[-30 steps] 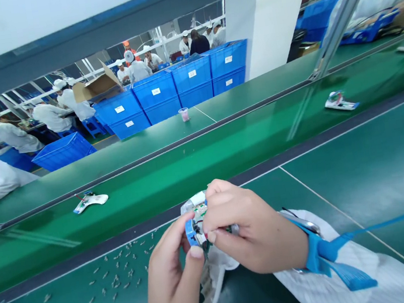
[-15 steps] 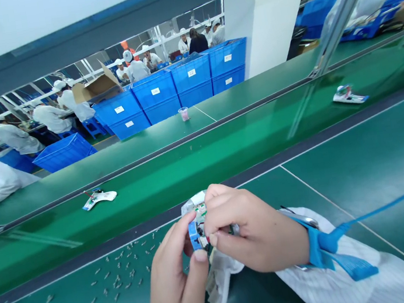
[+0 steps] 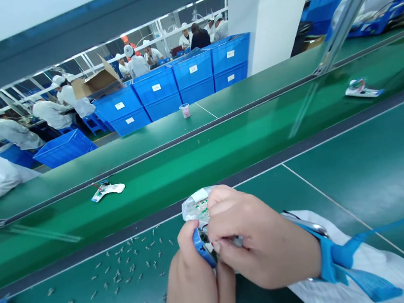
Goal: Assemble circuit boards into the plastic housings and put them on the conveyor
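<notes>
Both my hands grip one small white plastic assembly (image 3: 196, 205) with a green circuit board and a blue part, held just above the near green table. My left hand (image 3: 197, 287) closes on its blue lower end with thumb and fingers. My right hand (image 3: 256, 236) pinches the middle of it from the right; what its fingertips press is hidden. A blue strap (image 3: 337, 258) with a blue cord circles my right wrist over a white sleeve.
Several small loose parts (image 3: 128, 269) lie scattered on the table left of my hands. On the green conveyor belt (image 3: 225, 153) lie a white assembly (image 3: 107, 190) at left and another (image 3: 361, 89) at right. A small cup (image 3: 184, 111), blue crates (image 3: 177, 82) and workers in white stand beyond.
My left hand has turned and closed further over the blue end of the assembly. The two assemblies on the belt have travelled to the right.
</notes>
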`<state>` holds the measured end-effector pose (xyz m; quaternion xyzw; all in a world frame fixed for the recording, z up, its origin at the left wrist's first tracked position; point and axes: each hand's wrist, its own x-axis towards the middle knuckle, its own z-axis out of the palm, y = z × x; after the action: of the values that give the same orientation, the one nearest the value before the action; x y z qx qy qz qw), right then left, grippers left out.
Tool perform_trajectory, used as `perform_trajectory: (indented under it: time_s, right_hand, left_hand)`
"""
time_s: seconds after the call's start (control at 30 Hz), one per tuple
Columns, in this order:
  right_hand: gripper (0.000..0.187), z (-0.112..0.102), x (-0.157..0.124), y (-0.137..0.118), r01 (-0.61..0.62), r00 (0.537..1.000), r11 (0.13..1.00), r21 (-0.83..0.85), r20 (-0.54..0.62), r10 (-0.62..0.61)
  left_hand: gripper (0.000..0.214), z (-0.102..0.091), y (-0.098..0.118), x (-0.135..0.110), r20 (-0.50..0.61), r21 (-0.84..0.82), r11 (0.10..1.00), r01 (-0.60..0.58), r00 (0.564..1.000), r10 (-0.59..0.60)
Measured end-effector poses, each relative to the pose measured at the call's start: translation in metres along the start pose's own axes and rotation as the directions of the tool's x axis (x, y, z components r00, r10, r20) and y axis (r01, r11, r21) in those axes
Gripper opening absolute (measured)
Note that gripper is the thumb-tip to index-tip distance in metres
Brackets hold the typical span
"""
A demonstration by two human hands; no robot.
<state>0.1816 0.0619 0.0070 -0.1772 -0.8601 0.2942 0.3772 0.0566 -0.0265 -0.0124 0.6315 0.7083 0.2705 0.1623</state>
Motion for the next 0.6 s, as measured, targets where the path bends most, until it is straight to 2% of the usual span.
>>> perform_trajectory:
  time_s: [0.1, 0.23, 0.33, 0.4, 0.47, 0.5, 0.53, 0.57, 0.6]
  right_hand:
    - [0.022, 0.002, 0.000, 0.002, 0.012, 1.000, 1.000, -0.022, 0.002, -0.012]
    - [0.021, 0.004, 0.001, 0.003, 0.023, 1.000, 0.999, 0.034, 0.004, -0.023]
    - [0.020, 0.001, 0.006, 0.011, -0.024, 0.997, 0.995, 0.099, 0.072, 0.017]
    - [0.020, -0.005, 0.011, 0.024, -0.109, 0.987, 0.991, 0.078, 0.129, 0.099]
    - [0.020, -0.017, 0.016, 0.045, -0.236, 0.969, 0.971, -0.028, 0.070, 0.238]
    - [0.021, -0.024, 0.018, 0.058, -0.331, 0.944, 0.939, -0.096, -0.030, 0.330]
    - [0.022, -0.032, 0.018, 0.072, -0.443, 0.894, 0.884, -0.151, -0.151, 0.422]
    - [0.024, -0.041, 0.017, 0.087, -0.569, 0.811, 0.803, -0.177, -0.284, 0.512]
    - [0.024, -0.049, 0.015, 0.101, -0.717, 0.663, 0.676, -0.172, -0.467, 0.584]
  left_hand:
    - [0.036, 0.005, -0.001, -0.001, -0.048, 0.088, 0.996, -0.002, 0.999, 0.007]
    - [0.038, 0.006, 0.002, 0.000, -0.082, 0.145, 0.989, 0.027, 0.996, -0.016]
    - [0.041, 0.003, 0.002, 0.007, 0.009, 0.078, 0.996, 0.049, 0.999, -0.050]
    - [0.051, 0.001, -0.002, 0.014, 0.092, 0.048, 0.999, 0.022, 0.995, -0.026]
    - [0.063, -0.002, -0.006, 0.018, 0.135, 0.080, 0.996, -0.036, 0.990, 0.025]
    - [0.066, -0.004, -0.008, 0.019, 0.157, 0.118, 0.990, -0.072, 0.986, 0.053]
    - [0.065, -0.007, -0.010, 0.020, 0.193, 0.161, 0.981, -0.110, 0.978, 0.078]
    - [0.063, -0.010, -0.012, 0.021, 0.243, 0.203, 0.968, -0.147, 0.965, 0.096]
    - [0.059, -0.014, -0.015, 0.023, 0.301, 0.235, 0.955, -0.182, 0.948, 0.107]
